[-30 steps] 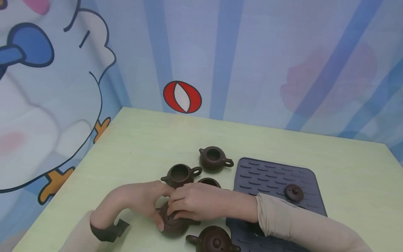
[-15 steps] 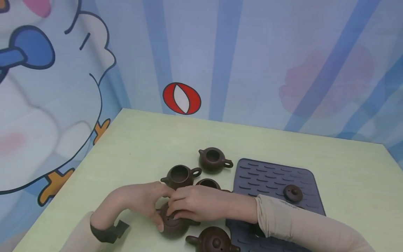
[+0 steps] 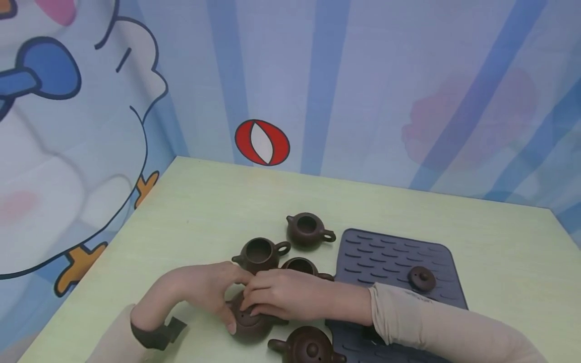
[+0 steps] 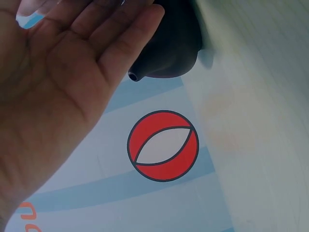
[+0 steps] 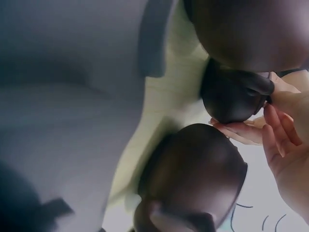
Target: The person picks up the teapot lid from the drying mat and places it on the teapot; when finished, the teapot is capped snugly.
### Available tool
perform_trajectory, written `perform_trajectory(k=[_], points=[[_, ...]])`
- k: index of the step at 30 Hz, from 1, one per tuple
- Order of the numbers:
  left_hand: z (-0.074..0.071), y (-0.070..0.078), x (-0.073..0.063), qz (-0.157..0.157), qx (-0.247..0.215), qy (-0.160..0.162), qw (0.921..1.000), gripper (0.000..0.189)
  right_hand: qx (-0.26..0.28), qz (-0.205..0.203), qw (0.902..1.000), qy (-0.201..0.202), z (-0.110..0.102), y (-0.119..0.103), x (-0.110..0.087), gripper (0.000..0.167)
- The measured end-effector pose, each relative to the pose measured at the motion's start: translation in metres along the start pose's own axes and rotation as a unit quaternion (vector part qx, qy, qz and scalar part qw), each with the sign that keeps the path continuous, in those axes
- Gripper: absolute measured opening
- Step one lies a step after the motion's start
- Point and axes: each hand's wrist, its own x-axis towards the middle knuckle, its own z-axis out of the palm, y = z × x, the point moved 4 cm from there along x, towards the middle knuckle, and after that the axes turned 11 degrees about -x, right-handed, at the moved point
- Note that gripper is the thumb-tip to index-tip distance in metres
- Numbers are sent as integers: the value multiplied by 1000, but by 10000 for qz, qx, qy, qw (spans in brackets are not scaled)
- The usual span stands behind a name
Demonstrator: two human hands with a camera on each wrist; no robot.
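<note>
A dark brown teapot (image 3: pixel 253 330) stands near the front of the table. My left hand (image 3: pixel 204 290) holds its body from the left, thumb on the near side. Over its top, my right hand (image 3: pixel 290 296) pinches the lid (image 3: pixel 245 317), which sits on the mouth; the fingers hide the knob. The right wrist view shows the held teapot (image 5: pixel 229 99) between both hands. Just behind are two lidless teapots, one with its spout to the left (image 3: pixel 248 258) and one partly hidden by my right hand (image 3: pixel 313 268).
Another lidless teapot (image 3: pixel 305 239) stands farther back. At the front edge of view is a lidded teapot (image 3: pixel 299 350). A dark grey ridged mat (image 3: pixel 381 257) lies to the right, with a loose lid (image 3: pixel 422 279) on it. Printed fabric walls (image 3: pixel 363 101) border the table.
Both hands keep almost the same place on the teapot and its lid. The head view has shifted very slightly.
</note>
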Motion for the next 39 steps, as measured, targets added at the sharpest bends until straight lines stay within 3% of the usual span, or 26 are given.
perform_trajectory(k=[5,10,14,19,23,28,39], points=[[1,3,2,151,85,-96,9998,61,54,144,9999,-75,-8,0,-9,26],[-2,10,3,320,87,-80,9994,66,589,461,9970,213,-23,3,-30,27],[-2,26,7,935,-19,262,9953,64,662,724,9948,260,-31,5,-58,26],[0,41,22,1341,74,954,9863,56,582,1133,9911,378,-34,5,-91,29],[0,44,41,1301,274,1256,9831,57,665,1454,9856,542,-37,4,-113,30],[4,42,60,1140,676,1185,9841,59,768,1975,9758,544,-41,6,-144,32],[10,39,73,1217,834,965,9843,59,419,2960,9538,293,-51,4,-197,43]])
